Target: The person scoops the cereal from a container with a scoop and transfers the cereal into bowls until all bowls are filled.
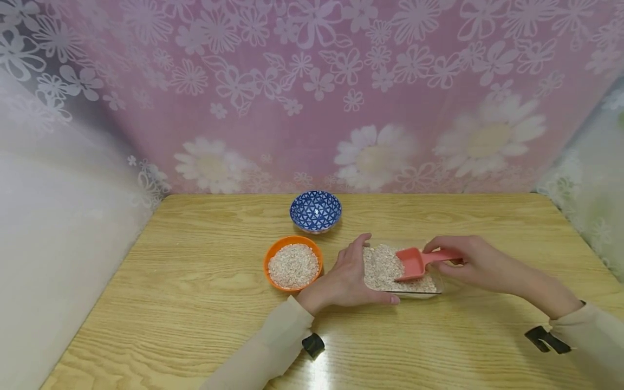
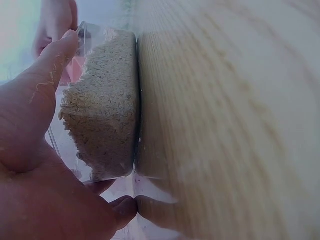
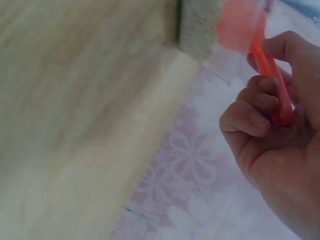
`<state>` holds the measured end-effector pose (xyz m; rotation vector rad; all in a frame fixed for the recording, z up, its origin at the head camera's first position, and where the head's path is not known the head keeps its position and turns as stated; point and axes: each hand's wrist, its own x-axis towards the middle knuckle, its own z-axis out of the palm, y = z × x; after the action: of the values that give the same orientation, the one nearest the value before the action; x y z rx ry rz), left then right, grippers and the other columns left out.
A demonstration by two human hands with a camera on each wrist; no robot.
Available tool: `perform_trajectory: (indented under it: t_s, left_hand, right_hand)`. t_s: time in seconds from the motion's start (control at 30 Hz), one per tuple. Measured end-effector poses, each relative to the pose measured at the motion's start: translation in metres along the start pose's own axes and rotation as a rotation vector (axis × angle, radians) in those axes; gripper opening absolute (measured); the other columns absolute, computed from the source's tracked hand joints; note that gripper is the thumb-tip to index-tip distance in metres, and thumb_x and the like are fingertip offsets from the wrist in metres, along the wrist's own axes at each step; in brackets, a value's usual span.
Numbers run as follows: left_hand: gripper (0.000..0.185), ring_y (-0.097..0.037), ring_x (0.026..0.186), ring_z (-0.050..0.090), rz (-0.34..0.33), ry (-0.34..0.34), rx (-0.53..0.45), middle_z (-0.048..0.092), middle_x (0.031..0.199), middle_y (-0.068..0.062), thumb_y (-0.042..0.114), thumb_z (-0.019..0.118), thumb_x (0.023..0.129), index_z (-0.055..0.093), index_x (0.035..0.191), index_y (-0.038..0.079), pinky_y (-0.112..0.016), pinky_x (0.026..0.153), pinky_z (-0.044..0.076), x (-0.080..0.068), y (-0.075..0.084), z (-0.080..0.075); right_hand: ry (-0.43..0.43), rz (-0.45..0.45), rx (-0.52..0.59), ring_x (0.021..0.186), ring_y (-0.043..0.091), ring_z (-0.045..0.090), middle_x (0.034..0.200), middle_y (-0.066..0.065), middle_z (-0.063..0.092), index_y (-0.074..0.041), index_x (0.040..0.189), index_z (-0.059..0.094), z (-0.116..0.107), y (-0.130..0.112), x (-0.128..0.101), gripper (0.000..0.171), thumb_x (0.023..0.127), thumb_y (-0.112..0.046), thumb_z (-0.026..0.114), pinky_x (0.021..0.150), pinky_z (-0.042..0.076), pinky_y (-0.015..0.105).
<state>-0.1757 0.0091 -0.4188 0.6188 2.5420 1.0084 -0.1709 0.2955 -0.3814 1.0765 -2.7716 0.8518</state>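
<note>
A clear rectangular container (image 1: 426,296) full of oat flakes (image 1: 382,265) stands on the table. My left hand (image 1: 348,279) holds it around its left end, with the thumb along the near rim and the fingers at the far side. In the left wrist view, the oats (image 2: 105,100) show through the container's wall, heaped unevenly. My right hand (image 1: 460,257) grips the handle of a coral-pink scoop (image 1: 411,264), its blade tilted down into the oats. The right wrist view shows fingers curled round the scoop's handle (image 3: 272,75).
An orange bowl (image 1: 267,271) filled with oat flakes is just left of my left hand. Behind it sits a blue-and-white patterned bowl (image 1: 316,211). The wooden table (image 1: 195,303) meets a floral pink curtain (image 1: 273,135) at its far edge.
</note>
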Motion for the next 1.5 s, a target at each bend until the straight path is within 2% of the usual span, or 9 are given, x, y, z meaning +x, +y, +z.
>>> perform_trajectory:
  t_s: [0.23, 0.5, 0.67, 0.87, 1.07, 1.33, 1.5]
  left_hand:
    - [0.131, -0.024, 0.152, 0.029, -0.004, -0.002, -0.001, 0.027, 0.166, 0.002, 0.061, 0.088, 0.070, 0.004, 0.164, 0.026, -0.049, 0.119, 0.039, 0.000, 0.001, 0.000]
    - [0.131, -0.024, 0.152, 0.028, -0.003, 0.000, -0.001, 0.026, 0.166, 0.002, 0.061, 0.088, 0.070, 0.004, 0.164, 0.026, -0.049, 0.120, 0.038, 0.001, 0.001, 0.000]
    - [0.131, -0.024, 0.152, 0.029, -0.005, -0.002, -0.005, 0.026, 0.166, 0.002, 0.061, 0.088, 0.070, 0.004, 0.164, 0.026, -0.049, 0.120, 0.038, 0.000, 0.003, -0.001]
    - [0.131, -0.024, 0.152, 0.029, 0.000, -0.004, 0.004, 0.025, 0.167, 0.001, 0.062, 0.087, 0.070, 0.003, 0.164, 0.027, -0.049, 0.120, 0.038, 0.000, 0.002, -0.001]
    - [0.131, -0.025, 0.152, 0.028, 0.002, -0.007, 0.009, 0.024, 0.168, 0.001, 0.062, 0.086, 0.071, 0.002, 0.164, 0.026, -0.049, 0.120, 0.038, 0.000, 0.001, -0.001]
    - [0.134, -0.026, 0.155, 0.025, 0.012, -0.011, 0.011, 0.021, 0.169, -0.004, 0.060, 0.087, 0.072, -0.001, 0.165, 0.023, -0.049, 0.124, 0.032, -0.001, 0.002, -0.002]
    - [0.133, -0.029, 0.156, 0.022, 0.033, 0.006, -0.001, 0.013, 0.170, -0.006, 0.060, 0.087, 0.073, -0.003, 0.165, 0.025, -0.050, 0.121, 0.037, -0.006, 0.005, -0.008]
  right_hand:
    - [0.050, -0.041, 0.072, 0.062, -0.008, 0.046, 0.089, -0.008, 0.068, -0.017, 0.114, 0.069, 0.016, 0.002, -0.001, 0.035, 0.087, 0.004, 0.074, 0.053, 0.045, 0.018]
    - [0.082, -0.035, 0.084, 0.062, -0.008, 0.043, 0.093, -0.005, 0.069, -0.016, 0.115, 0.069, 0.023, -0.004, -0.004, 0.036, 0.087, 0.006, 0.071, 0.054, 0.043, 0.017]
    - [0.119, -0.040, 0.067, 0.066, -0.007, 0.049, 0.095, -0.002, 0.072, -0.016, 0.114, 0.070, 0.022, -0.004, -0.008, 0.039, 0.084, 0.008, 0.073, 0.056, 0.044, 0.015]
    - [0.142, -0.001, 0.049, 0.065, -0.006, 0.049, 0.093, -0.004, 0.073, -0.017, 0.116, 0.070, 0.014, -0.001, -0.016, 0.040, 0.085, 0.008, 0.074, 0.055, 0.042, 0.017]
    - [0.143, 0.050, 0.143, 0.059, -0.005, 0.040, 0.084, -0.011, 0.065, -0.018, 0.116, 0.070, 0.017, 0.004, -0.022, 0.038, 0.088, 0.008, 0.072, 0.048, 0.037, 0.018]
    - [0.184, 0.136, 0.257, 0.057, 0.004, 0.049, 0.081, -0.005, 0.066, -0.011, 0.118, 0.069, 0.020, 0.008, -0.029, 0.033, 0.092, 0.009, 0.067, 0.047, 0.039, 0.023]
    - [0.224, 0.180, 0.274, 0.056, 0.007, 0.050, 0.077, -0.005, 0.067, -0.010, 0.117, 0.069, 0.017, 0.008, -0.033, 0.029, 0.093, 0.007, 0.067, 0.047, 0.038, 0.026]
